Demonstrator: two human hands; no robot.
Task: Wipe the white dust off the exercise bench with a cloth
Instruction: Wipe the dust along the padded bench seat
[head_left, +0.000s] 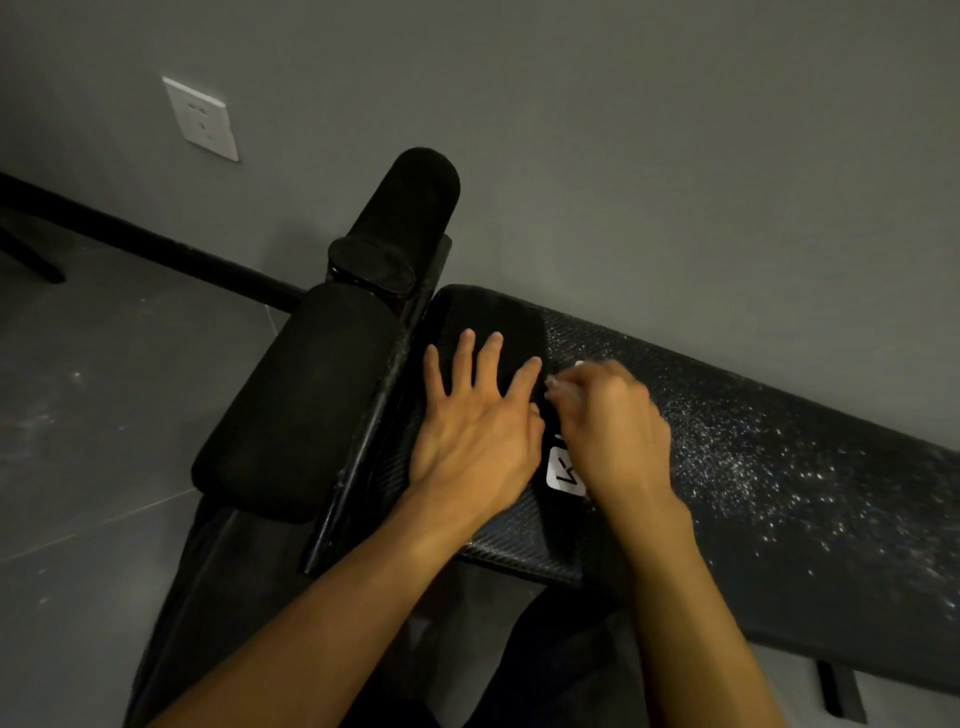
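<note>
Left hand (475, 431) flat on dust-speckled bench (779, 493), right hand (613, 421) tight around white cloth (563, 382), grey wall (675, 156) behind.

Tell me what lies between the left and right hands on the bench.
In the head view, a narrow strip of the black textured bench pad, plus a white printed label partly under the right hand gripping the white cloth.

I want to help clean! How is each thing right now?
bench: clean under the left hand, dusty further right
white dust: scattered over the bench, not yet wiped
cloth: bunched in the right hand
left hand: flat on the bench, fingers spread
right hand: curled round the cloth, blurred
wall socket: nothing plugged in
</note>
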